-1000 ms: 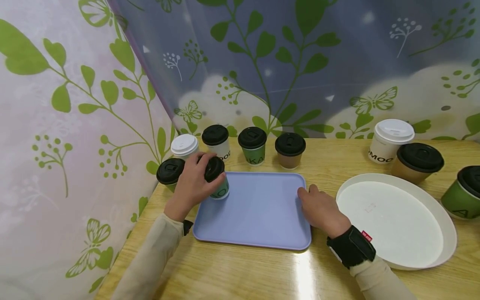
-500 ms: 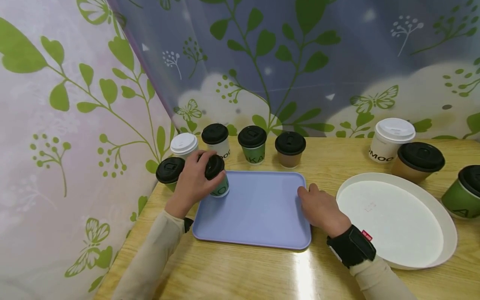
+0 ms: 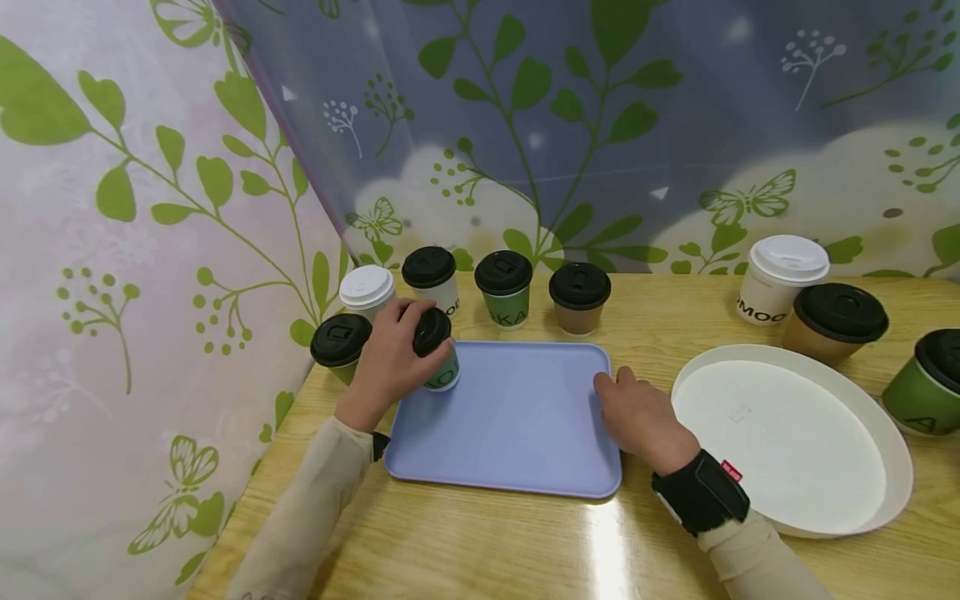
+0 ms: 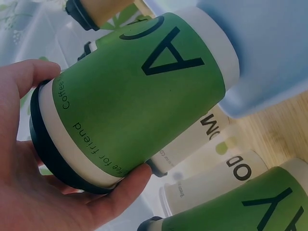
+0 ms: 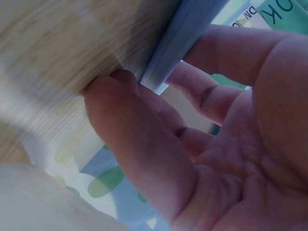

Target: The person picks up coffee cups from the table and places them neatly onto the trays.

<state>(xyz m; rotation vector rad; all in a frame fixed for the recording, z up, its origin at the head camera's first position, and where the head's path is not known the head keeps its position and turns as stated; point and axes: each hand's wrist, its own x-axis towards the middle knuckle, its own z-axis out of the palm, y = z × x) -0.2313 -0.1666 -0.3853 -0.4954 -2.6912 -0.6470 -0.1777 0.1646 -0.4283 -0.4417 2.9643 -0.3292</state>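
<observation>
My left hand [image 3: 393, 354] grips a green paper coffee cup [image 4: 139, 96] round its black lid, fingers on one side and thumb on the other. The cup is upright, its base right at the far left corner of the lavender tray [image 3: 517, 417]. At the tray's right edge is my right hand [image 3: 641, 417], its fingers curled about the rim. The right wrist view shows the tray's edge [image 5: 168, 53] between the fingers, with one digit down by the wooden table. Just left of my left hand stands another green cup with a black lid [image 3: 339, 342].
Behind the tray stand a white-lidded cup [image 3: 367, 287], a black-lidded white cup [image 3: 431, 275], a green cup [image 3: 504, 292] and a brown cup [image 3: 579, 300]. A round white tray [image 3: 780, 442] lies right, near white [image 3: 783, 271], brown [image 3: 832, 325] and green cups [image 3: 926, 387]. A patterned cloth [image 3: 525, 125] hangs behind.
My left hand has shifted very slightly to the right with the green cup. The right hand and the tray look the same.
</observation>
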